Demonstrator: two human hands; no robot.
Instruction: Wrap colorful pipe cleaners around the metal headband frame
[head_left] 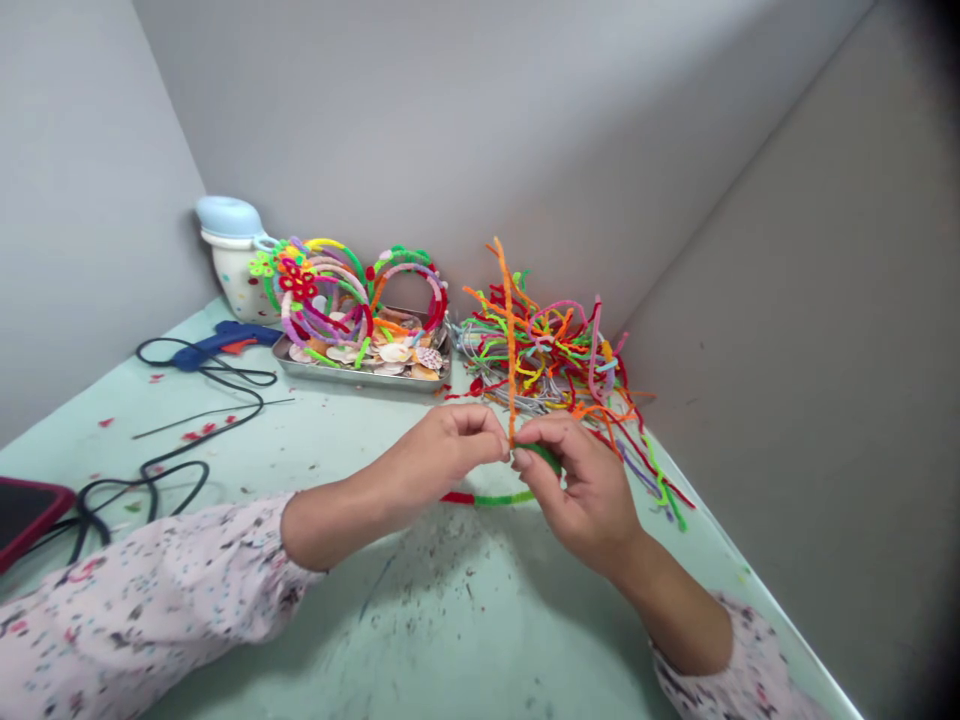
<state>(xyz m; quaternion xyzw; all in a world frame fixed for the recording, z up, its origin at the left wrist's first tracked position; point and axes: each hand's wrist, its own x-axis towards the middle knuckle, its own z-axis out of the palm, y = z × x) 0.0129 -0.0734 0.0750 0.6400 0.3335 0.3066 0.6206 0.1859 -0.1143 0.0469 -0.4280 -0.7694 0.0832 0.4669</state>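
Observation:
An orange pipe cleaner (511, 345) stands upright between my hands, its lower end at my fingertips. My left hand (457, 452) pinches at that lower end, thumb against curled fingers. Opposite it, my right hand (581, 485) is closed on a hoop (504, 499) wrapped in red and green pipe cleaner. Part of this hoop curves below my hands, while my fingers hide much of the rest. Green wrapping also shows beside my right fingertips. Exactly where the orange strand meets the hoop is covered by my fingers.
Behind my hands, a metal tray (352, 376) holds shells and several colourful wrapped hoops (330, 290). A tangled pile of pipe cleaners (555, 350) lies to its right. At left are a blue glue gun (217, 343), black cord (154, 470), phone (30, 515) and lidded cup (240, 270).

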